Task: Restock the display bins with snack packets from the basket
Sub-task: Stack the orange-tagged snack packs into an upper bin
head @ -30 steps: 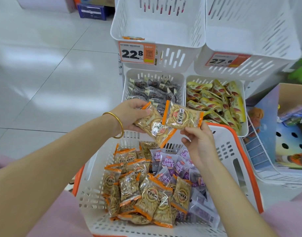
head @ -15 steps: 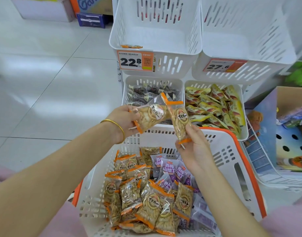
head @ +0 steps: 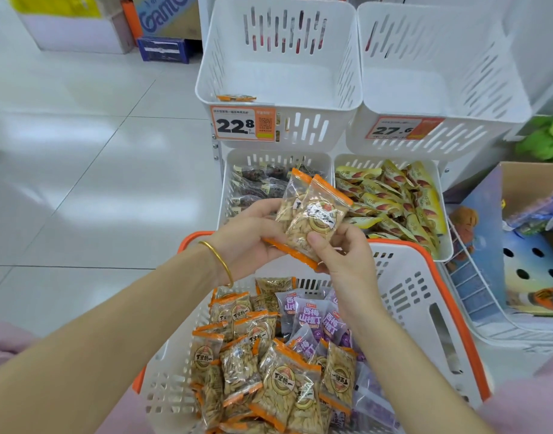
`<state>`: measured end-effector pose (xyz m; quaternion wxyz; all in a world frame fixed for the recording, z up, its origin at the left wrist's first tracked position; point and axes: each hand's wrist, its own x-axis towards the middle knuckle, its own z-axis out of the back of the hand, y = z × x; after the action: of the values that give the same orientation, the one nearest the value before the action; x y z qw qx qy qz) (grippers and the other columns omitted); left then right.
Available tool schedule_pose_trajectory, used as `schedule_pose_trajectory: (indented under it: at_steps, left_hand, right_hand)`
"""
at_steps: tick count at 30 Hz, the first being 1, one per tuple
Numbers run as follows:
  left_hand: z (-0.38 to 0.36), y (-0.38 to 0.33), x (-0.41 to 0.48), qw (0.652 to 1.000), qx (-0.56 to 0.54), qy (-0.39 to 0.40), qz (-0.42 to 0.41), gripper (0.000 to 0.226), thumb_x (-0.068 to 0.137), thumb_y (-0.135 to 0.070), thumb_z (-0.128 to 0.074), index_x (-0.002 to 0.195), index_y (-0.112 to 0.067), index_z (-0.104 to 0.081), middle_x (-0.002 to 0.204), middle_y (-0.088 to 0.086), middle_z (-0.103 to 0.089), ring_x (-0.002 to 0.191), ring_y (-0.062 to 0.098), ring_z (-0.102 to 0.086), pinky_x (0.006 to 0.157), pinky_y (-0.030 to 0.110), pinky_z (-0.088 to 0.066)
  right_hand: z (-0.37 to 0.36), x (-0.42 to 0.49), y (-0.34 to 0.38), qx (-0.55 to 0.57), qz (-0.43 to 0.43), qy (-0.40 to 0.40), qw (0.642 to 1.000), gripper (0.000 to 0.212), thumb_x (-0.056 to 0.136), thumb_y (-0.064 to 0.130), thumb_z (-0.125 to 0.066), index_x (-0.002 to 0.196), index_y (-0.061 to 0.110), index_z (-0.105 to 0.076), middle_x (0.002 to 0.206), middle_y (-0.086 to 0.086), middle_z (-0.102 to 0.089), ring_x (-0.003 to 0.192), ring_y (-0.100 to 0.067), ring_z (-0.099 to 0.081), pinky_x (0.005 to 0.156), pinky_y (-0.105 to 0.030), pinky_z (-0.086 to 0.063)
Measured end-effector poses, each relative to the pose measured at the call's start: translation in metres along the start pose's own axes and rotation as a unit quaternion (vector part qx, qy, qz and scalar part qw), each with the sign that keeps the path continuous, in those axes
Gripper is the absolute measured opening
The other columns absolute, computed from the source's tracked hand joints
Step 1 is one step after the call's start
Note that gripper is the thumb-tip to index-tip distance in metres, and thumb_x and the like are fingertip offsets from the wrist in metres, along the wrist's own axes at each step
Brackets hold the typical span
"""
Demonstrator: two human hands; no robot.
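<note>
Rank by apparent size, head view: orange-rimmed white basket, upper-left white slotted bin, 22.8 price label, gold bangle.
orange-rimmed white basket (nearest the camera)
upper-left white slotted bin
22.8 price label
gold bangle

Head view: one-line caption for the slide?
Left hand and right hand hold orange-edged seed packets over the basket, before the nearly empty 22.8 bin.

Both hands (head: 253,242) (head: 341,255) hold seed packets (head: 312,217) above the basket (head: 425,296).
</note>
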<state>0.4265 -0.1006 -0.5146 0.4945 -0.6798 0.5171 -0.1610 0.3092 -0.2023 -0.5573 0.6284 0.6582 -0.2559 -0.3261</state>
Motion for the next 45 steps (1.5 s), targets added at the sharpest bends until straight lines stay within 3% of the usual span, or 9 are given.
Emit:
schedule_pose_trajectory:
  at_steps: [4,9,12,16,21,25,31,38,45]
  left_hand:
    - [-0.002,0.002,0.002,0.996,0.069,-0.005,-0.050,0.059,0.079,0.015,-0.059,0.133,-0.004,-0.043,0.118,0.020,-0.059,0.104,0.028,-0.062,0.090,0.034,-0.053]
    - [-0.003,-0.007,0.006,0.987,0.131,-0.034,-0.084,0.046,0.086,0.011,-0.053,0.126,-0.012,-0.048,0.113,0.010,-0.063,0.103,0.023,-0.063,0.091,0.035,-0.052]
    - [-0.005,-0.026,0.012,0.963,0.236,-0.041,-0.125,0.047,0.087,0.008,-0.054,0.122,-0.024,-0.047,0.116,0.001,-0.059,0.100,0.011,-0.062,0.082,0.028,-0.053]
    - [-0.005,-0.070,0.032,0.934,0.300,-0.073,-0.181,0.054,0.087,0.005,-0.057,0.133,-0.013,-0.035,0.121,0.004,-0.053,0.095,0.003,-0.058,0.081,0.018,-0.051]
    - [0.013,-0.133,0.066,0.773,0.517,-0.227,-0.290,0.052,0.084,0.001,-0.060,0.131,-0.010,-0.042,0.122,0.000,-0.047,0.108,0.006,-0.047,0.088,0.009,-0.034]
    - [0.038,-0.144,0.089,0.656,0.663,-0.256,-0.255,0.046,0.084,-0.010,-0.053,0.130,-0.011,-0.047,0.131,0.008,-0.046,0.125,0.025,-0.036,0.102,0.024,-0.022]
    - [0.054,-0.125,0.097,0.616,0.701,-0.260,-0.247,0.067,0.060,-0.021,-0.041,0.125,-0.006,-0.049,0.127,0.010,-0.050,0.122,0.028,-0.038,0.105,0.031,-0.024]
    - [0.058,-0.124,0.097,0.621,0.690,-0.270,-0.255,0.070,0.062,-0.017,-0.042,0.131,-0.003,-0.044,0.132,0.013,-0.047,0.125,0.029,-0.034,0.109,0.036,-0.025]
    - [0.057,-0.125,0.093,0.657,0.660,-0.261,-0.253,0.068,0.069,-0.004,-0.053,0.136,-0.007,-0.039,0.135,0.009,-0.043,0.127,0.022,-0.029,0.111,0.031,-0.019]
  right_hand:
    - [0.000,0.003,0.019,-0.115,0.093,0.016,0.989,0.019,0.083,0.031,-0.069,0.077,0.021,-0.053,0.067,0.001,-0.048,0.062,-0.012,-0.048,0.055,-0.025,-0.042]
    - [0.008,0.023,0.043,-0.158,0.094,0.020,0.983,0.036,0.077,0.045,-0.068,0.093,0.017,-0.052,0.083,-0.004,-0.055,0.066,-0.013,-0.052,0.057,-0.034,-0.045]
    - [0.015,0.051,0.085,-0.050,-0.005,0.148,0.988,0.053,0.068,0.050,-0.067,0.113,0.025,-0.053,0.091,-0.004,-0.065,0.056,-0.011,-0.054,0.044,-0.024,-0.039]
    - [0.005,0.099,0.140,-0.095,0.040,0.244,0.964,0.026,0.074,0.031,-0.069,0.095,0.017,-0.062,0.065,0.002,-0.062,0.045,-0.012,-0.054,0.035,-0.019,-0.036]
    - [-0.021,0.166,0.191,-0.150,0.192,0.093,0.965,0.011,0.088,0.016,-0.065,0.098,0.015,-0.059,0.076,-0.003,-0.062,0.051,-0.013,-0.059,0.041,-0.023,-0.046]
    - [-0.047,0.217,0.185,-0.362,0.252,0.031,0.897,0.012,0.088,0.026,-0.061,0.098,0.024,-0.054,0.097,-0.003,-0.063,0.083,-0.027,-0.062,0.064,-0.041,-0.053]
    - [-0.090,0.244,0.155,-0.555,0.253,0.108,0.785,0.016,0.094,0.028,-0.055,0.106,0.019,-0.053,0.103,0.001,-0.062,0.087,-0.022,-0.056,0.066,-0.033,-0.044]
    - [-0.090,0.247,0.160,-0.429,0.035,0.303,0.850,0.060,0.087,0.051,-0.058,0.138,0.029,-0.037,0.123,0.000,-0.054,0.097,-0.020,-0.063,0.082,-0.037,-0.052]
    - [-0.088,0.252,0.146,-0.420,0.056,0.282,0.861,0.033,0.089,0.034,-0.063,0.119,0.025,-0.053,0.120,-0.004,-0.059,0.096,-0.021,-0.062,0.080,-0.035,-0.048]
